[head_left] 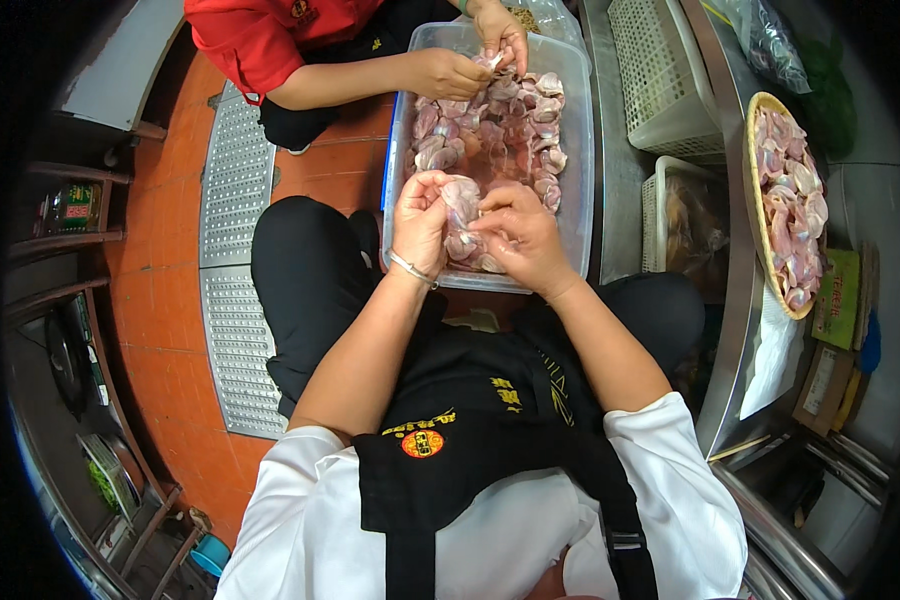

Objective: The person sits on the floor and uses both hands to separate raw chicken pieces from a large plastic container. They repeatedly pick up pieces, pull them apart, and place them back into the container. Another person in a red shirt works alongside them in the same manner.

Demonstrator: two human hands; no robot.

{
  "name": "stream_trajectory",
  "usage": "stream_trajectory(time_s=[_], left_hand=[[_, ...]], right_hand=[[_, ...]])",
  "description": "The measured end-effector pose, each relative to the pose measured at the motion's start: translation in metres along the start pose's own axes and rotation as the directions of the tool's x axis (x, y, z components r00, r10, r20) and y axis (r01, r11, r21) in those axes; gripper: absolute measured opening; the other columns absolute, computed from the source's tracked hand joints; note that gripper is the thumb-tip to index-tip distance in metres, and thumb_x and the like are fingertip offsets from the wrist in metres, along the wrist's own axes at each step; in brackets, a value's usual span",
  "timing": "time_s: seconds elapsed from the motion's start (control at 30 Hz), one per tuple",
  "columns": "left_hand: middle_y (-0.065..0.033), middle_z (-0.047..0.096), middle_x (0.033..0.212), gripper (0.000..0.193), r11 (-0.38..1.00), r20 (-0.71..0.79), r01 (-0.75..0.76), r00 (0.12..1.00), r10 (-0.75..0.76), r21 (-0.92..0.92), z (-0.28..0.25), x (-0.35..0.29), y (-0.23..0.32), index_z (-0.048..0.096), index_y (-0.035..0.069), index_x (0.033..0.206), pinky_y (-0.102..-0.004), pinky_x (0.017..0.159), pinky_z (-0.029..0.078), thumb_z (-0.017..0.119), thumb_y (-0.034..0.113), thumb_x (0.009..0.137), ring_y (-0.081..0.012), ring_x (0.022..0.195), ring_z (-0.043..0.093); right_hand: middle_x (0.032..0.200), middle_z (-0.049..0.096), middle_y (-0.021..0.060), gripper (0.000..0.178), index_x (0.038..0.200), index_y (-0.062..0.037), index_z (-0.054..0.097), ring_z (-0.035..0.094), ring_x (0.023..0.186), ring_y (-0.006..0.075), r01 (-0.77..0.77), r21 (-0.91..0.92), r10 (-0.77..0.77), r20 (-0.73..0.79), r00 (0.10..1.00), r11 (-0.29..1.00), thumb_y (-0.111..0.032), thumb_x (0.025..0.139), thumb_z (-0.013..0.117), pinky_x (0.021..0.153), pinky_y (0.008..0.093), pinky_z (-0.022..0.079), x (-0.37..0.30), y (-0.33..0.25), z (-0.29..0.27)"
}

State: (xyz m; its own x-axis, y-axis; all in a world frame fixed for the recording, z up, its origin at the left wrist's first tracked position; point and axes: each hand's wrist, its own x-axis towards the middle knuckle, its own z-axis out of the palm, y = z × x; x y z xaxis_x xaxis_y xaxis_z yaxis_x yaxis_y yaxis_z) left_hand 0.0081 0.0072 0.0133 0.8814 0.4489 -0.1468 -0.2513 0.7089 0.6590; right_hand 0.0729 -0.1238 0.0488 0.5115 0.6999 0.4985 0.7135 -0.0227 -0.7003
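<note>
Over the near end of a clear plastic tub (587, 150), my two hands work on a piece of pale pink raw meat (460, 203). My left hand (420, 222), with a silver bangle at the wrist, grips the piece from its left side, thumb on top. From the right, my right hand (526, 240) has its bent fingers pinched at the piece's edge. Many similar glossy pieces (545, 130) lie along the tub's sides, with wet pinkish liquid between them. What my right fingertips pinch is partly hidden.
Across the tub, a person in a red sleeve (240, 45) holds a pale piece in both hands. On the right, a round woven tray (755, 200) of raw meat stands on a steel counter. White plastic baskets (665, 75) are beneath; a metal grate (238, 190) crosses the tiles.
</note>
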Motion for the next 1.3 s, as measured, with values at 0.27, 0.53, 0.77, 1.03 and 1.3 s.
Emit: stream_trajectory(time_s=[0.27, 0.53, 0.77, 1.03, 1.3], left_hand=[[-0.0081, 0.054, 0.100, 0.025, 0.974, 0.236, 0.179, 0.961, -0.143, -0.137, 0.003, -0.004, 0.009, 0.049, 0.004, 0.097, -0.0271, 0.081, 0.042, 0.051, -0.005, 0.074, -0.0154, 0.092, 0.053], [-0.0078, 0.055, 0.099, 0.041, 0.994, 0.200, 0.096, 0.976, -0.083, -0.054, 0.007, -0.007, 0.002, 0.047, 0.006, 0.103, -0.0275, 0.081, 0.045, 0.058, -0.013, 0.068, -0.0166, 0.092, 0.055], [-0.0098, 0.056, 0.099, 0.032, 0.968, 0.157, 0.135, 0.982, -0.102, -0.213, 0.003, -0.009, -0.002, 0.053, 0.005, 0.099, -0.0306, 0.079, 0.047, 0.054, -0.013, 0.072, -0.0186, 0.091, 0.056], [-0.0127, 0.056, 0.104, 0.033, 0.971, 0.107, 0.185, 0.980, -0.170, -0.152, -0.004, -0.007, -0.003, 0.053, -0.002, 0.104, -0.0311, 0.083, 0.046, 0.051, -0.013, 0.073, -0.0216, 0.096, 0.055], [-0.0140, 0.053, 0.111, 0.049, 0.969, 0.097, 0.211, 0.975, -0.199, -0.128, 0.002, -0.006, 0.005, 0.048, -0.004, 0.112, -0.0302, 0.087, 0.044, 0.043, -0.019, 0.065, -0.0219, 0.101, 0.053]], right_hand=[[0.082, 0.058, 0.0041, 0.021, 0.089, 0.0010, 0.057, 0.051, 0.075, 0.0094, -0.681, 0.436, 0.688, 0.172, 0.705, 0.589, -0.019, 0.084, 0.054, 0.065, 0.0224, 0.042, -0.003, 0.018, 0.004], [0.077, 0.056, -0.0009, 0.014, 0.082, -0.0065, 0.055, 0.049, 0.070, 0.0060, -0.583, 0.790, 0.780, 0.240, 0.577, 0.188, -0.019, 0.086, 0.051, 0.062, 0.0205, 0.041, 0.000, 0.018, 0.001], [0.077, 0.057, 0.0002, 0.013, 0.083, -0.0078, 0.053, 0.049, 0.066, 0.0065, -0.470, 0.882, 0.786, 0.272, 0.556, 0.027, -0.020, 0.087, 0.050, 0.059, 0.0206, 0.041, 0.003, 0.008, 0.005], [0.079, 0.057, 0.0001, 0.012, 0.087, -0.0068, 0.052, 0.051, 0.067, 0.0052, -0.536, 0.827, 0.742, 0.254, 0.621, 0.166, -0.017, 0.083, 0.056, 0.060, 0.0186, 0.041, 0.002, 0.010, 0.008], [0.083, 0.058, 0.0036, 0.019, 0.093, -0.0023, 0.051, 0.055, 0.073, 0.0084, -0.538, 0.841, 0.693, 0.358, 0.625, 0.050, -0.006, 0.077, 0.061, 0.068, 0.0204, 0.044, -0.003, 0.018, 0.006]])
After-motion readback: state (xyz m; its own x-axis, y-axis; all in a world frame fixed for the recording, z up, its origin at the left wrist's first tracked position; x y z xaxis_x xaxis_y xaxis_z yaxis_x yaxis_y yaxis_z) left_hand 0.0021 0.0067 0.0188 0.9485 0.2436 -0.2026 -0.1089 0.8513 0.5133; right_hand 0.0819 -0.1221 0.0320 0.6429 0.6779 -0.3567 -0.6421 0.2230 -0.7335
